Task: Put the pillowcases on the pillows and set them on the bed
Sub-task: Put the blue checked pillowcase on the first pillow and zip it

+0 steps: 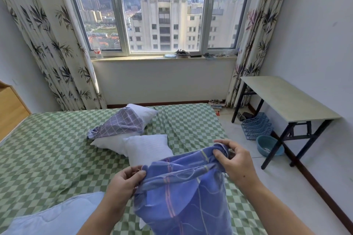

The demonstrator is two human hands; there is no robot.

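Two hands hold the blue pillowcase (183,192) above the near edge of the bed (47,149): the left hand (126,181) pinches one corner of its mouth, the right hand (236,160) is curled round the bunched other corner. Beyond it on the bed lie a bare white pillow (147,149) and a second pillow (141,111) under a grey checked pillowcase (120,124). With the mouth bunched and seemingly not spread, the pillow may snag going in, and either thin pinch could slip.
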